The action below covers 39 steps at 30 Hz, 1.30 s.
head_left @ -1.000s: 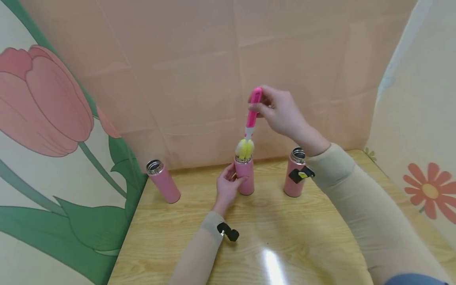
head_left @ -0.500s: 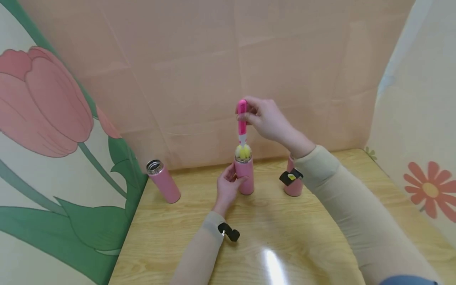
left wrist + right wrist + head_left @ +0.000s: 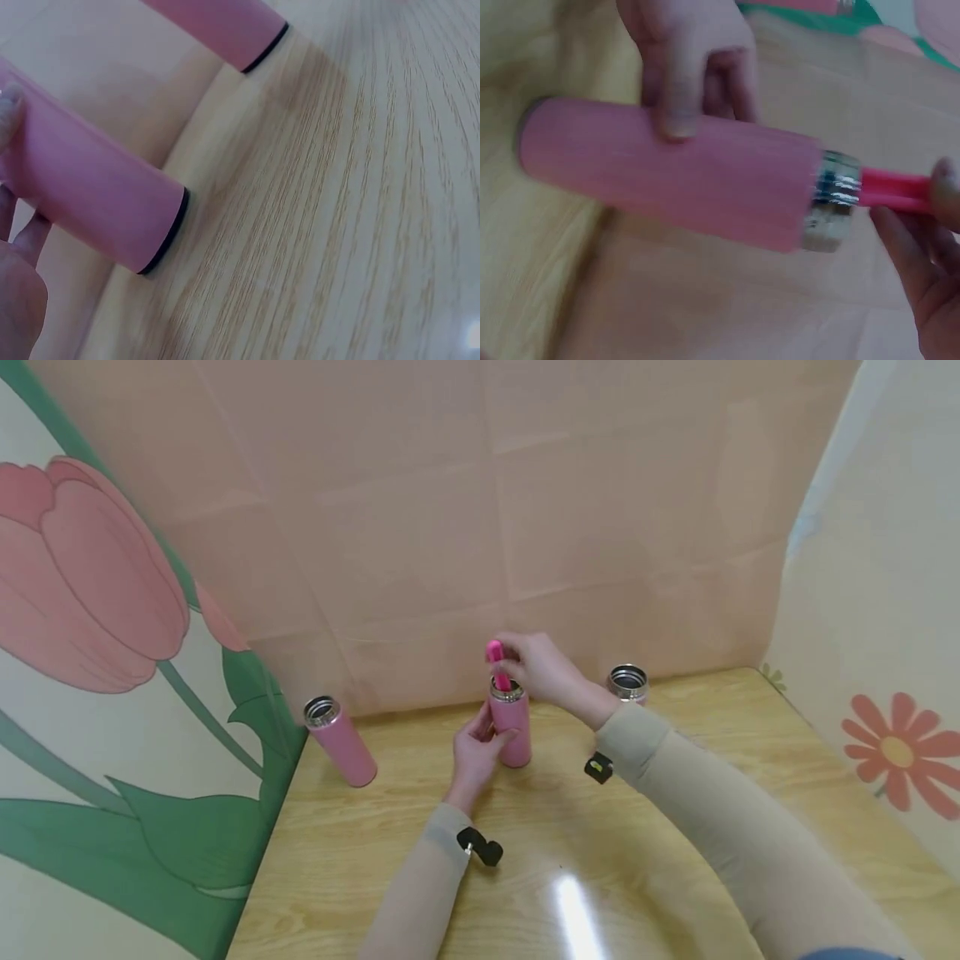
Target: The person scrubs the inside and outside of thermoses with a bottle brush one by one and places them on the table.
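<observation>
In the head view, a pink bottle (image 3: 516,742) with a bare metal neck stands upright mid-table, uncapped. My left hand (image 3: 476,758) grips its side, thumb across the front. Above the mouth, my right hand (image 3: 542,668) pinches the pink handle of a bottle brush (image 3: 498,662). The brush head is hidden inside the bottle. From the right wrist, the bottle (image 3: 667,169) appears sideways, with the handle (image 3: 896,190) entering its neck. The left wrist view shows the bottle's black-edged base (image 3: 161,232) on the table.
A second open pink bottle (image 3: 345,747) stands at the left of the wooden table (image 3: 420,827). A third (image 3: 627,683) stands right, mostly hidden behind my right forearm. A peach cloth backdrop (image 3: 405,527) rises behind the table, with patterned panels on both sides.
My right hand has moved down and slightly left, pushing the brush into the middle bottle until its yellow-white sponge head went out of sight. My left hand keeps its grip in place.
</observation>
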{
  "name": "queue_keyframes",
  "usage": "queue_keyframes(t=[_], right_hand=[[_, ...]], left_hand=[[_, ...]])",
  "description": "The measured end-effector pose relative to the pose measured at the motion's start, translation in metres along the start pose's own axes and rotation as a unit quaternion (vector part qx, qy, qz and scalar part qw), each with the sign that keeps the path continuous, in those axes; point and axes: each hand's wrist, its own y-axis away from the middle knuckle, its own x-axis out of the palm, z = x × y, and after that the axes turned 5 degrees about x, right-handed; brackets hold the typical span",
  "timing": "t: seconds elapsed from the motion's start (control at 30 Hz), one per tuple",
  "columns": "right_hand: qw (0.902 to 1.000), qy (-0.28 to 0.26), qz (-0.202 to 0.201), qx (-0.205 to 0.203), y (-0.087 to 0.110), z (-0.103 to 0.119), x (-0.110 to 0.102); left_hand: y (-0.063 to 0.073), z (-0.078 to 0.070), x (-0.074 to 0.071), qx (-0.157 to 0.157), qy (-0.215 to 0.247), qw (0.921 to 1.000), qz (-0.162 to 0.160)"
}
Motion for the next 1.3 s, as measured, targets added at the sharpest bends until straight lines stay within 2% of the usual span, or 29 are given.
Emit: queue_keyframes(t=[0.07,0.27,0.43,0.6,0.73,0.9,1.1,1.3], right_hand=[[0.9999,-0.004,-0.014,0.009,0.004,-0.006,0.008],[0.9976,-0.012,-0.06,0.032,0.01,-0.011,0.014],[0.9945,0.005,-0.103,0.016,0.014,-0.013,0.02],[0.9898,0.03,-0.139,0.01,0.018,-0.012,0.025],[0.988,0.035,-0.149,0.019,0.022,-0.01,0.025],[0.9867,0.015,-0.156,0.044,0.025,-0.013,0.022],[0.9835,-0.002,-0.172,0.056,0.035,-0.019,0.015],[0.9778,-0.038,-0.199,0.052,0.044,-0.025,0.012]], left_hand=[[0.001,0.001,0.001,0.0,0.0,1.0,0.002],[0.007,0.003,0.003,0.009,-0.009,0.9999,-0.003],[0.013,0.003,0.009,0.037,-0.015,0.9992,-0.01],[0.016,0.002,0.017,0.029,-0.023,0.9992,-0.017],[0.016,0.002,0.021,0.027,-0.022,0.999,-0.027],[0.014,0.003,0.021,0.031,-0.015,0.9988,-0.036],[0.017,-0.003,0.018,0.036,-0.027,0.9987,-0.026],[0.022,-0.009,0.011,0.053,-0.06,0.9968,0.007]])
